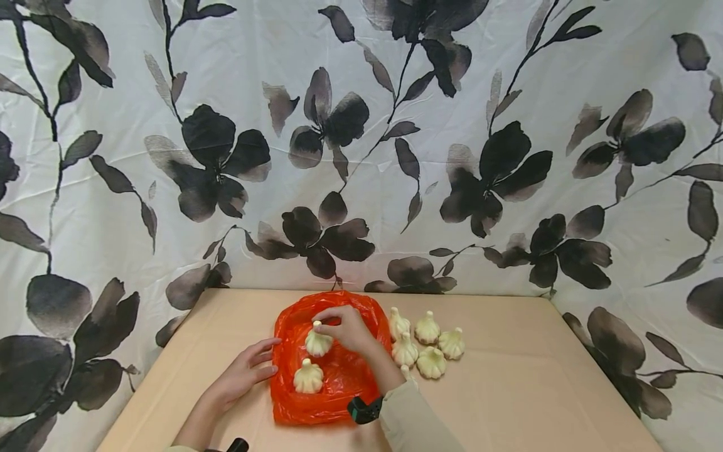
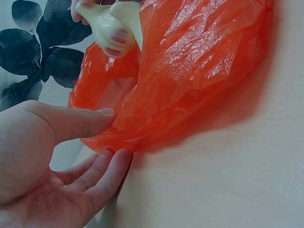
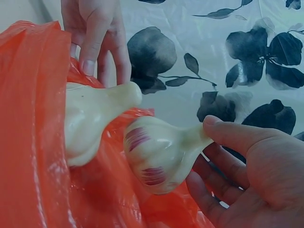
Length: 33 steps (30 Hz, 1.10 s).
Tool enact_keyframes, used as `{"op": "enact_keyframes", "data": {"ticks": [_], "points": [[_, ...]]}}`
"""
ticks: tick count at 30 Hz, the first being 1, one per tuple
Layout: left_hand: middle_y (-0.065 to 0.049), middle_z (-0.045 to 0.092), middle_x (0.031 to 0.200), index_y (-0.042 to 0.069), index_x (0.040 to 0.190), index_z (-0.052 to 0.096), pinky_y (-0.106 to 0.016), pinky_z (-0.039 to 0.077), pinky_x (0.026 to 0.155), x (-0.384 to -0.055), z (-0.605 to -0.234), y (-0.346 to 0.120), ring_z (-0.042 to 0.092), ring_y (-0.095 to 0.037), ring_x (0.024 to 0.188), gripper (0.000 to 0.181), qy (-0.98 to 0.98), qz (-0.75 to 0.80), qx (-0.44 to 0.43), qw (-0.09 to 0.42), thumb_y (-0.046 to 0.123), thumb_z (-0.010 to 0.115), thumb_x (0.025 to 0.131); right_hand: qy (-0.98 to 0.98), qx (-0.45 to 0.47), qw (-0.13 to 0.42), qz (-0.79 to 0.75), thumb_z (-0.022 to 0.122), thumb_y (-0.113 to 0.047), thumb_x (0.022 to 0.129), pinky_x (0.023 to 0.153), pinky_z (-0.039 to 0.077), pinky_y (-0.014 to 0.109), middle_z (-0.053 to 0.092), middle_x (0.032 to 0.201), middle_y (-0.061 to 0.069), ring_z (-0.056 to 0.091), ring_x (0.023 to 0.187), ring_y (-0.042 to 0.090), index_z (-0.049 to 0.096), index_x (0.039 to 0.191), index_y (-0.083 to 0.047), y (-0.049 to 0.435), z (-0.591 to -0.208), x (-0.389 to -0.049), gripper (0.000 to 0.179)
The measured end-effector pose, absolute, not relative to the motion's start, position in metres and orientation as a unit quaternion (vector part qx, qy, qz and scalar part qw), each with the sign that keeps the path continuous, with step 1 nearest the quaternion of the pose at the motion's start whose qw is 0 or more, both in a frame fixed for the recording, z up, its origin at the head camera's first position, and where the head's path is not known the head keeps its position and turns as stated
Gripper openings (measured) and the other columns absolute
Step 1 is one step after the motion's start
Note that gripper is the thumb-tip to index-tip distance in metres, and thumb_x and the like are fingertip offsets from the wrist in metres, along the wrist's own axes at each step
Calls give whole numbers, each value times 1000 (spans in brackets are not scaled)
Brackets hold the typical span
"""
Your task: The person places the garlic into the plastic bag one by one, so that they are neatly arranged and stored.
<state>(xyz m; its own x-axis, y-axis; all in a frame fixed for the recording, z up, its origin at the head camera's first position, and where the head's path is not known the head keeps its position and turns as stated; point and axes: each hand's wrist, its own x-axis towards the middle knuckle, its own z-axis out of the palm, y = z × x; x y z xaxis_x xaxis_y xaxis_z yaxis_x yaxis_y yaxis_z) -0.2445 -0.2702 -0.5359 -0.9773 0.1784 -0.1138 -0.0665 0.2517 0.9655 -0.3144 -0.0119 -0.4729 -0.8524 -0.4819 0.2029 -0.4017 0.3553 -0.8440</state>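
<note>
Far and near
Looking forward and down from head; close from wrists, sharing one red bag (image 1: 316,411).

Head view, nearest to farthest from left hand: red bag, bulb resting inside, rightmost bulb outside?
1. Red bag: touching the left hand.
2. Bulb resting inside: right of the hand.
3. Rightmost bulb outside: on the table, right of the bag.

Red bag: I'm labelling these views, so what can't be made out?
- Head: lower part of one outer bulb, behind the right sleeve.
- Left wrist: most of the right hand, cut off by the top edge.
- Right wrist: left side of the unheld inner bulb, behind the red bag.
</note>
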Motion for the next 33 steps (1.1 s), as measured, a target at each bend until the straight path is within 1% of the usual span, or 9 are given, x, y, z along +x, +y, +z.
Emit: {"op": "enact_keyframes", "data": {"ticks": [7, 14, 21, 27, 33], "points": [[-25, 35, 149, 9, 144, 42, -46, 51, 99, -244, -536, -271, 37, -46, 135, 61, 781, 614, 39, 107, 10, 66, 88, 829, -257, 43, -495, 71, -20, 88, 88, 53, 23, 73, 100, -4, 62, 97, 9, 76, 103, -18, -20, -477, -310, 16], [-24, 36, 149, 9, 144, 42, -45, 51, 99, -243, -533, -274, 37, -46, 135, 61, 783, 611, 45, 113, 10, 66, 88, 828, -254, 41, -498, 71, -18, 87, 85, 54, 23, 74, 100, -1, 63, 93, 8, 74, 107, -9, -28, -484, -309, 22], [-25, 36, 149, 8, 144, 40, -45, 51, 98, -242, -528, -281, 36, -46, 135, 60, 785, 606, 51, 118, 11, 65, 89, 828, -242, 50, -502, 70, -19, 88, 84, 55, 22, 74, 100, -3, 63, 92, 6, 74, 108, -9, -38, -489, -306, 22], [-25, 36, 149, 9, 144, 41, -46, 51, 99, -238, -527, -284, 36, -47, 135, 60, 785, 604, 60, 123, 11, 65, 89, 825, -230, 49, -513, 71, -18, 87, 81, 55, 21, 74, 98, 0, 64, 90, 7, 74, 106, -6, -44, -493, -301, 22], [-25, 35, 149, 8, 145, 40, -45, 52, 98, -235, -528, -288, 37, -47, 135, 61, 789, 598, 65, 127, 12, 65, 89, 833, -218, 48, -506, 71, -17, 87, 82, 54, 22, 74, 96, -2, 62, 90, 6, 75, 105, -8, -50, -498, -295, 21]]}}
